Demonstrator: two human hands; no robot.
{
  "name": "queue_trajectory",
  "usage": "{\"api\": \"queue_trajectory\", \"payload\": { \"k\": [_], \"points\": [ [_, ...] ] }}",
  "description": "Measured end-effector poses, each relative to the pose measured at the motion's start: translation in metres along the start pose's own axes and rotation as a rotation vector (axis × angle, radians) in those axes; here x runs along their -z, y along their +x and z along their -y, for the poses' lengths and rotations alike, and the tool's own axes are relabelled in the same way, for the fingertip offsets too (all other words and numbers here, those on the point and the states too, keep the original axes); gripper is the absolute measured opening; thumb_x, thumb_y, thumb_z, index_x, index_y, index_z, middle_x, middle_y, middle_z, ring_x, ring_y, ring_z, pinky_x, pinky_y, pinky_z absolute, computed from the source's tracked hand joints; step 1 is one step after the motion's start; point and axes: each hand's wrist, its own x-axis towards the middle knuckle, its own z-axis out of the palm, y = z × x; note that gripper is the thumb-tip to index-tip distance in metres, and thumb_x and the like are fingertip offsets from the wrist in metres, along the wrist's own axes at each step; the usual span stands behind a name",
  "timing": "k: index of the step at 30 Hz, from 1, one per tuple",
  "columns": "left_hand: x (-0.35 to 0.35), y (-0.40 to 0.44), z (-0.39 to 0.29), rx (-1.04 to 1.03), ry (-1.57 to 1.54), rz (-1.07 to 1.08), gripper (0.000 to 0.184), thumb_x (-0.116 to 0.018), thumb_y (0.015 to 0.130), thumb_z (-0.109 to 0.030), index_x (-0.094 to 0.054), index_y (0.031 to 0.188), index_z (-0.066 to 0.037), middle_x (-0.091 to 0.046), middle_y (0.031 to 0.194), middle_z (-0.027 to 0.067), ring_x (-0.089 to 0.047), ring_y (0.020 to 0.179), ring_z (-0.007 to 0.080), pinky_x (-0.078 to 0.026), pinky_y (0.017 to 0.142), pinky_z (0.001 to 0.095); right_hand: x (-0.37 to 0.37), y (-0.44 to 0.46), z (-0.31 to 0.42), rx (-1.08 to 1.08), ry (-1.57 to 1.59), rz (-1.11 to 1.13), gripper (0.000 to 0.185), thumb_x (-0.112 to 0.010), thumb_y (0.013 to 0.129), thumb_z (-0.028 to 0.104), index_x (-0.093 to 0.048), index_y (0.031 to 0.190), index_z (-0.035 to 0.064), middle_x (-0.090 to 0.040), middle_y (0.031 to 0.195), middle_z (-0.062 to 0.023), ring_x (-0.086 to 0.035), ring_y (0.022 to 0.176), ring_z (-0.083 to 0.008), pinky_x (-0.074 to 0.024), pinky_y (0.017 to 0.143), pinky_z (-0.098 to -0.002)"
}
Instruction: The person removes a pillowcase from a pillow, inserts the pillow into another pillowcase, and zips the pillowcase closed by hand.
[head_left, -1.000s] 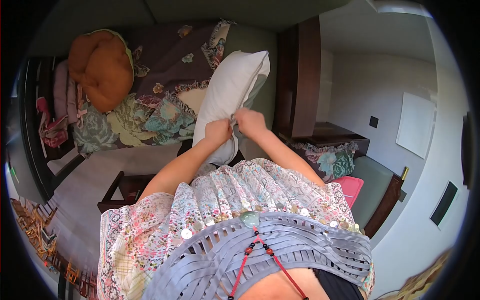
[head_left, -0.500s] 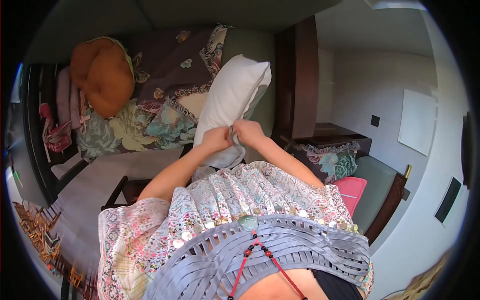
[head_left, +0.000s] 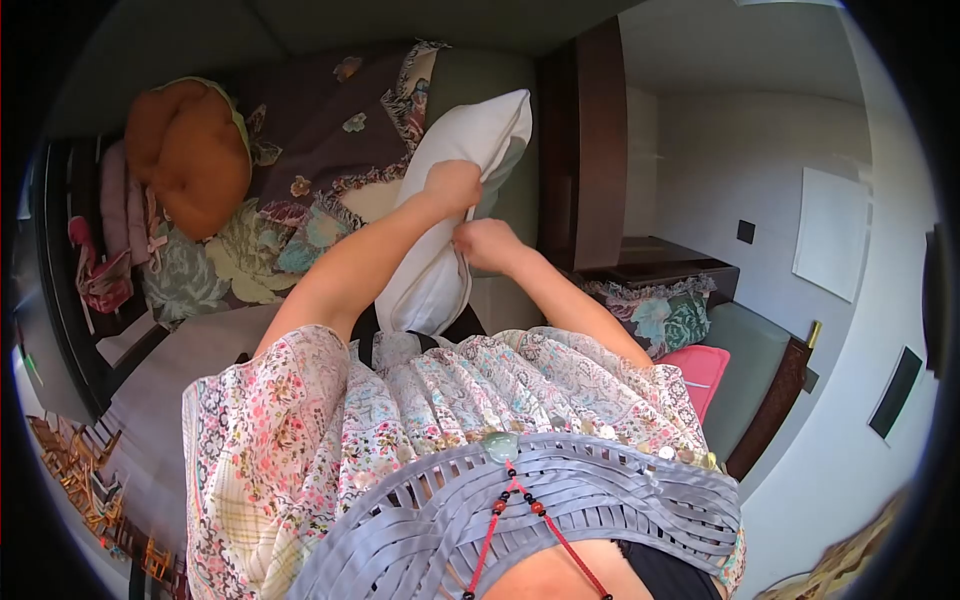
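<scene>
A plump white pillow (head_left: 425, 265) stands on its narrow end in front of my lap, leaning away to the right at its top. My left hand (head_left: 455, 187) is closed on the pillow's right edge, partway up. Just below it, my right hand (head_left: 488, 245) pinches the same edge with curled fingers. The edge runs as a seam between the two hands; whether a zip lies there I cannot tell. Grey-green fabric shows behind the pillow's upper right side.
A grey-green sofa seat (head_left: 480, 75) carries a dark flowered throw (head_left: 320, 120) and an orange cushion (head_left: 190, 155). To the right are a dark wooden shelf (head_left: 660, 255), a fringed floral cushion (head_left: 655, 315) and a pink cushion (head_left: 700, 372). Wooden chairs (head_left: 80, 460) stand far left.
My left hand has moved up along the pillow's edge, away from my right hand. My right hand has shifted slightly up and left. The pillow's lower part shows more fully.
</scene>
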Motion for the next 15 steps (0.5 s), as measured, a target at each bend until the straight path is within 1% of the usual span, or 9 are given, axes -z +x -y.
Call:
{"api": "queue_trajectory", "payload": {
  "k": [2, 5, 6, 7, 9, 10, 12, 13, 15],
  "points": [
    [0.001, 0.008, 0.005, -0.002, -0.007, -0.064, 0.017, -0.054, 0.07, -0.018, -0.063, 0.069, -0.004, -0.062, 0.073, 0.0153, -0.061, 0.069, 0.0291, -0.048, 0.063, 0.0386, 0.007, 0.001, 0.004, 0.035, 0.001, 0.061, 0.014, -0.052, 0.075, 0.018, -0.057, 0.075, 0.0053, -0.059, 0.078, -0.0145, -0.056, 0.075, -0.0337, -0.044, 0.064, -0.0432],
    [0.006, 0.015, 0.007, 0.005, -0.06, -0.185, 0.017, -0.054, 0.07, -0.019, -0.061, 0.069, -0.004, -0.061, 0.07, 0.0146, -0.061, 0.067, 0.0299, -0.047, 0.062, 0.0396, 0.02, 0.003, 0.003, -0.032, 0.104, 0.004, 0.015, -0.051, 0.075, 0.019, -0.058, 0.075, 0.0055, -0.059, 0.078, -0.0144, -0.056, 0.077, -0.034, -0.0438, 0.065, -0.043],
    [0.009, 0.018, 0.006, 0.007, -0.109, -0.25, 0.018, -0.054, 0.071, -0.02, -0.059, 0.069, -0.003, -0.061, 0.069, 0.0143, -0.06, 0.067, 0.0305, -0.047, 0.061, 0.0404, 0.024, 0.004, 0.002, -0.067, 0.117, -0.075, 0.014, -0.05, 0.074, 0.018, -0.058, 0.074, 0.0055, -0.059, 0.077, -0.015, -0.057, 0.075, -0.0338, -0.0441, 0.064, -0.0435],
    [0.014, 0.019, 0.004, 0.006, -0.11, -0.254, 0.018, -0.054, 0.071, -0.02, -0.059, 0.069, -0.003, -0.061, 0.069, 0.0143, -0.06, 0.067, 0.0305, -0.047, 0.061, 0.0404, 0.029, 0.006, -0.002, -0.099, 0.126, -0.154, 0.014, -0.049, 0.073, 0.016, -0.058, 0.073, 0.0054, -0.059, 0.076, -0.0156, -0.057, 0.074, -0.0337, -0.0444, 0.064, -0.0439],
    [0.024, 0.009, 0.006, 0.136, -0.262, -0.237, 0.024, -0.056, 0.071, -0.027, -0.055, 0.074, -0.003, -0.061, 0.071, 0.0142, -0.059, 0.069, 0.0321, -0.045, 0.062, 0.0419, 0.037, 0.013, -0.014, -0.098, 0.036, -0.142, 0.015, -0.049, 0.075, 0.017, -0.057, 0.075, 0.0055, -0.059, 0.077, -0.0153, -0.056, 0.076, -0.034, -0.0439, 0.064, -0.0434],
    [0.021, -0.004, 0.011, 0.142, -0.253, -0.243, 0.024, -0.056, 0.071, -0.027, -0.055, 0.074, -0.003, -0.061, 0.071, 0.0142, -0.059, 0.069, 0.0321, -0.045, 0.062, 0.0419, 0.041, 0.017, -0.019, -0.098, -0.048, -0.14, 0.015, -0.049, 0.077, 0.018, -0.057, 0.076, 0.0055, -0.059, 0.077, -0.0149, -0.056, 0.077, -0.0342, -0.0434, 0.065, -0.043],
    [0.008, -0.034, 0.015, 0.241, -0.281, -0.101, 0.03, -0.06, 0.067, -0.032, -0.051, 0.074, -0.004, -0.057, 0.071, 0.0153, -0.057, 0.069, 0.0312, -0.042, 0.061, 0.0414, 0.043, 0.021, -0.029, -0.059, -0.014, -0.162, 0.014, -0.049, 0.077, 0.017, -0.057, 0.076, 0.0055, -0.058, 0.077, -0.0149, -0.056, 0.076, -0.034, -0.0431, 0.064, -0.0431],
    [0.006, -0.042, 0.01, 0.247, -0.277, -0.096, 0.03, -0.06, 0.067, -0.032, -0.051, 0.074, -0.004, -0.057, 0.071, 0.0153, -0.057, 0.069, 0.0312, -0.042, 0.061, 0.0414, 0.041, 0.021, -0.031, -0.023, -0.002, -0.15, 0.013, -0.049, 0.075, 0.016, -0.057, 0.074, 0.0057, -0.058, 0.076, -0.0145, -0.056, 0.075, -0.0339, -0.0436, 0.063, -0.0431],
    [0.003, -0.051, -0.001, 0.319, -0.244, -0.189, 0.032, -0.064, 0.063, -0.032, -0.051, 0.076, -0.005, -0.057, 0.077, 0.0137, -0.055, 0.076, 0.0298, -0.04, 0.065, 0.0416, 0.037, 0.023, -0.036, 0.019, 0.015, -0.129, 0.012, -0.049, 0.073, 0.015, -0.057, 0.072, 0.0058, -0.059, 0.074, -0.0141, -0.057, 0.073, -0.0339, -0.0441, 0.062, -0.0432]
  ]
}}
